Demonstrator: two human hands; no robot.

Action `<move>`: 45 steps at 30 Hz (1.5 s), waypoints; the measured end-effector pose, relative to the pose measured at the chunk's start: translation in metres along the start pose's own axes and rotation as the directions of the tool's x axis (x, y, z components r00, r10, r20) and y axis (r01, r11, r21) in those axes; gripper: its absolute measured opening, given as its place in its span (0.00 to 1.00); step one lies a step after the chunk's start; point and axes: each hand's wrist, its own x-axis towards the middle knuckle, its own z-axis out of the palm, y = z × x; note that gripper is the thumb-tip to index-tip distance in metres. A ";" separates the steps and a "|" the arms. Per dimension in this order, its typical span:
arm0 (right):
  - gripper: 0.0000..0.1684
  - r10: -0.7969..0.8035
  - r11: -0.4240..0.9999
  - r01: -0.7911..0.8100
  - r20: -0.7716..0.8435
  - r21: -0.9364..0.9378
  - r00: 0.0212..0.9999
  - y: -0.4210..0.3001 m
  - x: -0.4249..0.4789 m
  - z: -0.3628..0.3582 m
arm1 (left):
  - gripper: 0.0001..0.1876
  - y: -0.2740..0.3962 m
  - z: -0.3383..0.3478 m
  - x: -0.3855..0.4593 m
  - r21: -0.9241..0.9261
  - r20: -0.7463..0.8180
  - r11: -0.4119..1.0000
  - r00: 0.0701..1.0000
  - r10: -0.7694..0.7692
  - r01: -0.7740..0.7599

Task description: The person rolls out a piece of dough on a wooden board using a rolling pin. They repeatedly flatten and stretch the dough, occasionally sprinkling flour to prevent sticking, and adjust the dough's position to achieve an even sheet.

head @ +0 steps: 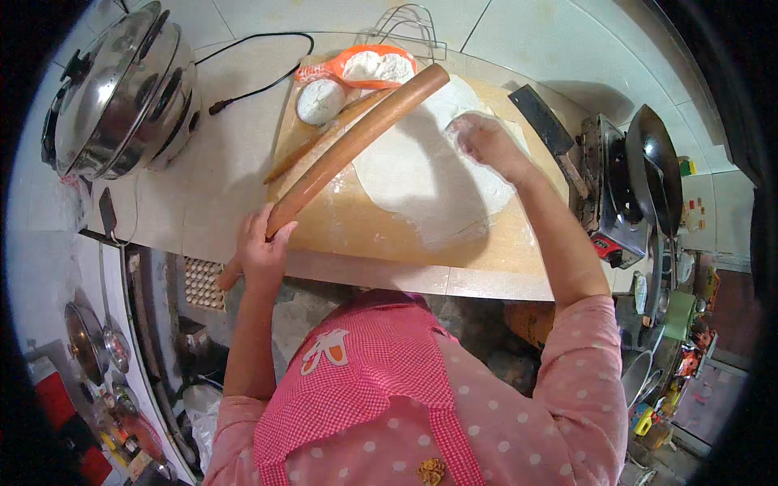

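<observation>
My left hand (260, 246) grips a thick wooden rolling pin (358, 146) near its lower end. The pin slants up and away to the right, over the board. A wide, thin sheet of dough (404, 167) lies across the wooden board (340, 228), its right part white with flour. Above that floured part is my right hand (489, 146), fingers bent and dusted white; whether anything is in them is hidden. Left of the raised pin, a thinner tapered rolling pin (304, 149) rests on the board.
At the board's back stand an orange scoop (313, 73) of flour and a round container (320, 102) of white powder. A cleaver (541, 118) lies right, beside a gas stove (614, 228) and wok (659, 164). A steel steamer pot (115, 97) and black cord (255, 91) are left.
</observation>
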 end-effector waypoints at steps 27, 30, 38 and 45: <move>0.24 -0.381 0.790 0.347 0.040 -0.505 0.924 0.101 -0.098 0.083 | 0.21 -0.026 0.003 -0.010 -0.045 -0.001 0.997 0.998 0.060 -0.060; 0.17 -0.431 0.774 0.384 0.025 -0.504 0.902 0.107 -0.094 0.084 | 0.22 -0.026 0.003 -0.011 -0.027 0.078 1.000 0.997 -0.003 0.006; 0.09 -0.413 0.818 0.361 -0.019 -0.448 0.911 0.101 -0.085 0.083 | 0.23 -0.019 0.000 -0.015 0.043 0.075 0.998 0.996 0.052 -0.055; 0.13 0.108 0.976 -0.017 -0.418 0.215 0.902 0.111 -0.020 0.042 | 0.21 -0.011 0.002 -0.016 0.022 0.034 0.999 0.998 0.046 -0.047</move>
